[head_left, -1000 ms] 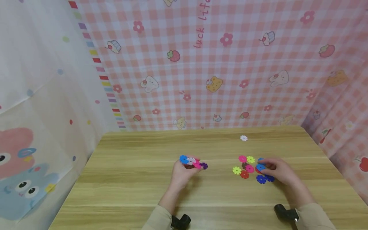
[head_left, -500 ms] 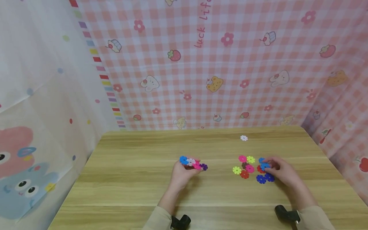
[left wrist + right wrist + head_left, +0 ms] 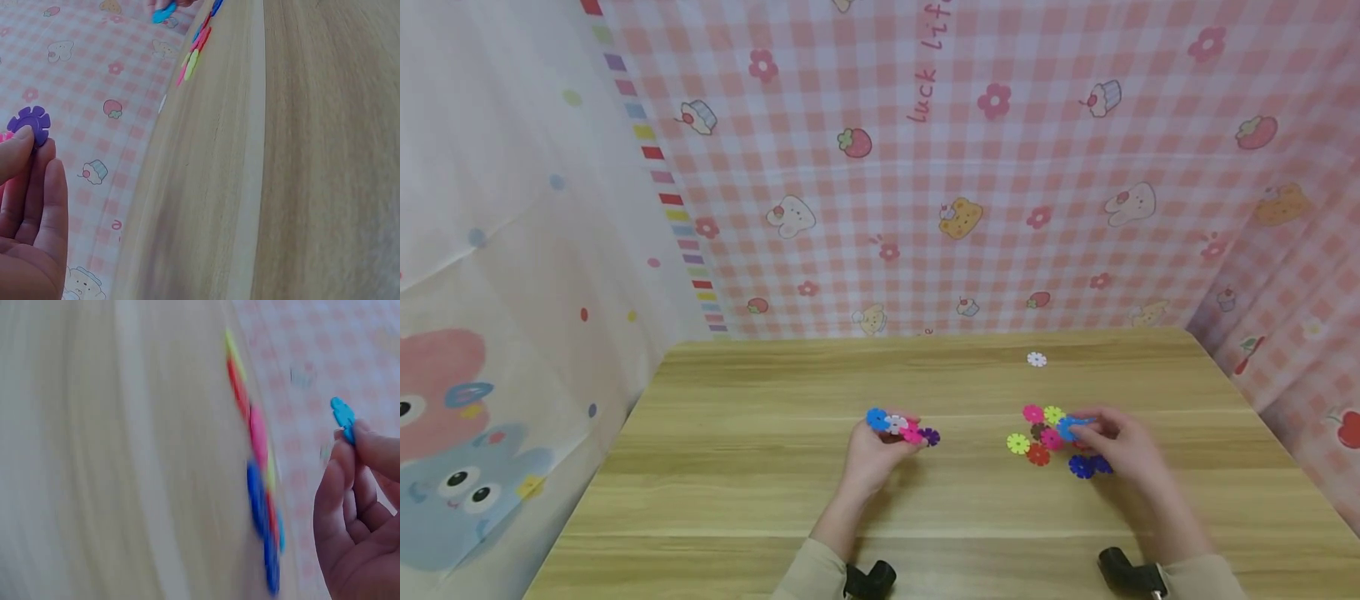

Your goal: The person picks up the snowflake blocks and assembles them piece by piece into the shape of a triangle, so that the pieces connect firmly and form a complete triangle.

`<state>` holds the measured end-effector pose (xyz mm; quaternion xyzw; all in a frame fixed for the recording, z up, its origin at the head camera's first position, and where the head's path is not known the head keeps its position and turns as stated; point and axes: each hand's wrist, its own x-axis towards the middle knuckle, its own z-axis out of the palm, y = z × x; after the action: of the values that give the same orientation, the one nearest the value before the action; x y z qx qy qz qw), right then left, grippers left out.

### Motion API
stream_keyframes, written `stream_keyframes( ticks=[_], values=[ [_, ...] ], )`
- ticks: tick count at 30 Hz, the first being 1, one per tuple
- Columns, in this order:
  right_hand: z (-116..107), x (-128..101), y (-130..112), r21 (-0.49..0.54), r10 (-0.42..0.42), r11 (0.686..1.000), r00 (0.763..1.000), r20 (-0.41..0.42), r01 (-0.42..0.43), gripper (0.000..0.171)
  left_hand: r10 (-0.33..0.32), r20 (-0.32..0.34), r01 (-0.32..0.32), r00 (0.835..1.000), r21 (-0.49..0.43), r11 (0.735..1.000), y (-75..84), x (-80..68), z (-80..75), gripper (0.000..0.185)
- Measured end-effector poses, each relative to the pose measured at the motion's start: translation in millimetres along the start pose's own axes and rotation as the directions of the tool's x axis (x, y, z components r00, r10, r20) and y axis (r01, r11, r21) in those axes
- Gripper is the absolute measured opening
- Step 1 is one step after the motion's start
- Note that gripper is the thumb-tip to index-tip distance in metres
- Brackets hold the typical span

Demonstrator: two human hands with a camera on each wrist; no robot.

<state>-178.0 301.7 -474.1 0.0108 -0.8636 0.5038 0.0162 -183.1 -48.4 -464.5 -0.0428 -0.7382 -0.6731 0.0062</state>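
Observation:
My left hand (image 3: pixel 874 460) holds a joined row of flower-shaped interlocking discs over the table: a blue disc (image 3: pixel 877 419), a white one, a pink one and a purple disc (image 3: pixel 931 437) at the right end. In the left wrist view, the thumb presses on the purple disc (image 3: pixel 36 119). Between thumb and fingers, my right hand (image 3: pixel 1126 448) pinches a light blue disc (image 3: pixel 1066 428), raised above the loose discs. The right wrist view shows that light blue disc (image 3: pixel 342 415) tilted at the fingertips. Part of the pile is hidden under this hand.
Loose discs lie on the wooden table (image 3: pixel 722 483) at right: yellow (image 3: pixel 1018 443), red (image 3: pixel 1038 454), pink (image 3: pixel 1033 413), dark blue (image 3: pixel 1081 467) and others. A lone white disc (image 3: pixel 1037 359) lies near the far edge. Patterned curtains (image 3: pixel 880 192) hang behind and at both sides.
My right hand, with the light blue disc, first shifts slightly right, then moves left and lifts over the pile. My left hand stays nearly still with its row of discs.

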Motion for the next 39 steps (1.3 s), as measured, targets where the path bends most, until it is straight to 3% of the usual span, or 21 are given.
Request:
stream_keyframes(
  ticks=[3, 9, 17, 27, 31, 37, 39],
  values=[
    [16.6, 1.0, -13.0, 0.116, -0.014, 0.993, 0.999, 0.041, 0.009, 0.032, 0.008, 0.001, -0.008, 1.000, -0.023, 1.000, -2.0, -0.1, 0.2, 0.028],
    [49.8, 1.6, -31.7, 0.328, -0.054, 0.945, 0.985, 0.165, -0.003, 0.031, 0.023, 0.004, -0.023, 1.000, -0.030, 0.999, -3.3, 0.1, 1.6, 0.029],
    [83.3, 1.8, -40.6, 0.389, -0.099, 0.921, 0.957, 0.271, -0.015, 0.031, 0.048, 0.015, -0.047, 0.999, -0.013, 0.999, -6.1, 1.0, 7.1, 0.029],
    [101.8, 0.4, -47.9, 0.545, -0.043, 0.819, 0.930, 0.366, -0.177, 0.021, 0.092, 0.025, -0.092, 0.995, -0.025, 0.995, -7.6, 0.4, 13.5, 0.026],
    [105.8, -1.5, -51.4, 0.619, -0.049, 0.760, 0.931, 0.361, -0.200, 0.017, 0.085, 0.022, -0.084, 0.996, -0.027, 0.996, -7.9, 0.0, 14.5, 0.025],
    [114.7, -2.9, -53.6, 0.744, -0.069, 0.612, 0.918, 0.390, -0.270, 0.022, 0.099, 0.002, -0.098, 0.995, -0.053, 0.994, -8.4, -1.4, 15.7, 0.025],
    [116.9, -3.6, -54.3, 0.760, -0.066, 0.584, 0.916, 0.396, -0.286, 0.022, 0.104, -0.007, -0.104, 0.995, -0.062, 0.993, -8.4, -1.8, 16.1, 0.025]
  ],
)
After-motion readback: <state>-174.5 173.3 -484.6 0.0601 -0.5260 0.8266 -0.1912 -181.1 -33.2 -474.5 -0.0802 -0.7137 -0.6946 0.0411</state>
